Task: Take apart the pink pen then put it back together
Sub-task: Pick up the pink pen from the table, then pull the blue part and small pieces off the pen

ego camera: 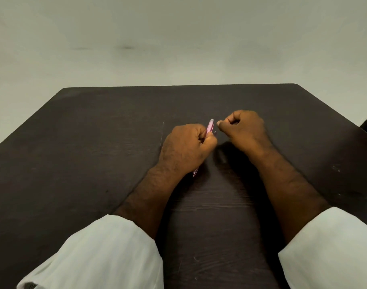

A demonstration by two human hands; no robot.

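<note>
Above the dark wooden tabletop (pixel 95 142), the slim pink plastic pen (pixel 210 127) is gripped in the curled left hand (pixel 184 151). The right hand (pixel 244 130) is curled just beside its upper end; whether anything is pinched cannot be told. Twisting is best done with the barrel steadied.

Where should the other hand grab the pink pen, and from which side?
Probably the top end of the pink pen, which sticks up clear of the left hand gripping its middle. The right hand sits just beside that end, so its fingers could pinch it from the right. The tip below the left wrist shows too little to hold.
</note>
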